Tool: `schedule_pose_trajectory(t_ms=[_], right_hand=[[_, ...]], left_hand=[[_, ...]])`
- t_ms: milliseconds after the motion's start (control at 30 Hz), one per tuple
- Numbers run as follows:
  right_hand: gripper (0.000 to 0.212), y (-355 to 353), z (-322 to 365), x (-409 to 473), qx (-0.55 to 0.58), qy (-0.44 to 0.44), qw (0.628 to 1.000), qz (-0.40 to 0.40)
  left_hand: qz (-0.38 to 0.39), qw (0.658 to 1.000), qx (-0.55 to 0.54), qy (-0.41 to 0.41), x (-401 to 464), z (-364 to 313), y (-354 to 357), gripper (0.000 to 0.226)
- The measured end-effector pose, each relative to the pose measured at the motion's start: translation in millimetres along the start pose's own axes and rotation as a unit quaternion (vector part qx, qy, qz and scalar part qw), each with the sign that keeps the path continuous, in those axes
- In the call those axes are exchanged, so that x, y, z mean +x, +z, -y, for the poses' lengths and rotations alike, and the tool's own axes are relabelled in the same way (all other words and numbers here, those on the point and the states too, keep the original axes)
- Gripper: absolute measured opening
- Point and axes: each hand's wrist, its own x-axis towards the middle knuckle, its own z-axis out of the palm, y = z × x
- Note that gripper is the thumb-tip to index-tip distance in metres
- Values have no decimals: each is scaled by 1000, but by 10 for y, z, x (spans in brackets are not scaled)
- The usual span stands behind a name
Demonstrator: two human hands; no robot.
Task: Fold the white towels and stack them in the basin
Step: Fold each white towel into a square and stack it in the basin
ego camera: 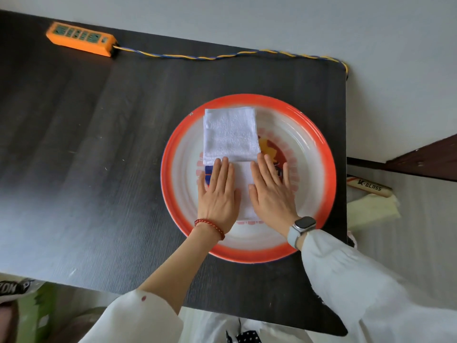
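Note:
A round enamel basin [319, 142] with a red rim and a painted bottom sits on the right part of the black table. A folded white towel [230, 134] lies in its far half. A second folded white towel [243, 186] lies in the near half, mostly covered by my hands. My left hand [217, 194] presses flat on this towel's left side, fingers straight. My right hand [272, 191] presses flat on its right side, fingers straight too. The two towels touch edge to edge.
The black table [99, 157] stretches to the left of the basin. An orange power strip [81, 38] lies at the far left, its twisted yellow-blue cord [222, 55] running along the back edge. A wrapped roll labelled K-GLASS [368, 188] lies off the table's right edge.

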Motion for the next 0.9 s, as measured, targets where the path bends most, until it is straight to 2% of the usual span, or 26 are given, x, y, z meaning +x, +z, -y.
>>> schedule_pose_trajectory(t_ms=[67, 167, 267, 333, 400, 467, 533, 667, 800, 867, 900], right_hand=[[55, 66, -32, 1, -3, 26, 999, 40], [56, 88, -52, 18, 7, 27, 998, 55], [53, 15, -35, -4, 146, 41, 988, 29], [53, -40, -26, -68, 297, 98, 950, -4], [52, -90, -9, -132, 422, 188, 887, 8], [52, -111, 18, -164, 480, 254, 839, 38], [52, -124, 60, -159, 507, 268, 817, 54], [48, -121, 157, -119, 522, 257, 812, 46], [51, -105, 228, -64, 503, 288, 812, 66], [55, -107, 256, -79, 471, 271, 837, 69], [56, -143, 264, -117, 438, 242, 864, 54]], left_hand=[[56, 998, 27, -20, 4, 48, 91, 59], [75, 996, 44, -16, 31, 49, 123, 60], [44, 998, -35, -21, 16, 49, 29, 58], [-7, 993, -109, -44, -39, 66, -46, 56], [-36, 983, -162, -83, -104, 78, -82, 56], [-38, 972, -203, -117, -153, 66, -94, 56], [-32, 966, -205, -154, -183, 72, -87, 55], [-32, 966, -128, -223, -238, 194, -68, 54], [-15, 966, -114, -233, -273, 349, -77, 53], [-18, 968, -123, -220, -292, 395, -71, 51], [-26, 969, -122, -214, -308, 411, -65, 50]])
